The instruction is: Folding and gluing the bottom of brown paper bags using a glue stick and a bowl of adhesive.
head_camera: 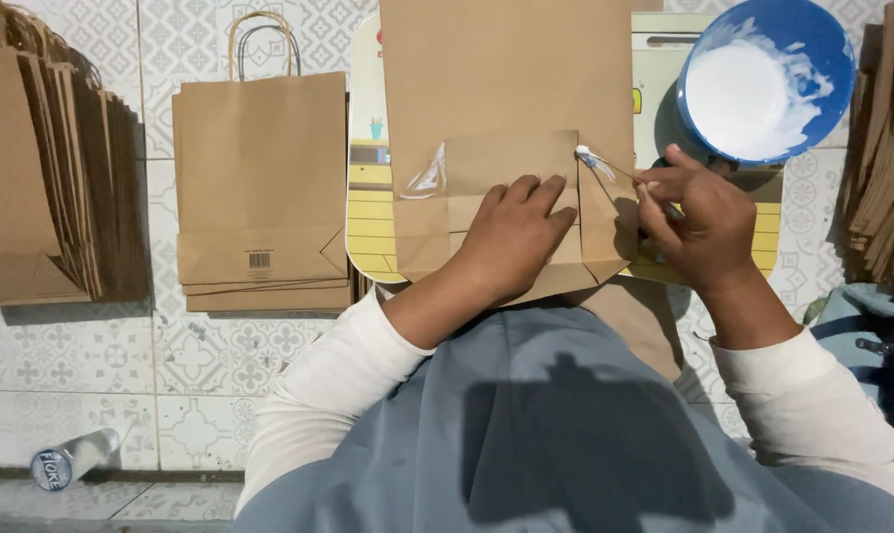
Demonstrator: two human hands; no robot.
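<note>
Where patterned floor tiles (91, 355) carry a small yellow table (368, 212), an unfinished brown bag (506, 89) lies flat on it, long axis running away from the person, folded bottom nearest. Left hand (511, 237) presses flat, fingers spread, on the fold; right hand (699, 222) pinches a glue stick (605, 166), tip pointing left onto the flap. Glue bowl (763, 79) sits at the table's far right edge, bag stacks (259, 188) crowd both sides, open tile remaining near left.

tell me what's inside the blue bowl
The blue bowl holds white, glue-like paste pooled to its left side, with smears up the inner wall. The bowl's bottom beneath the paste is covered, so its depth cannot be seen.
</note>
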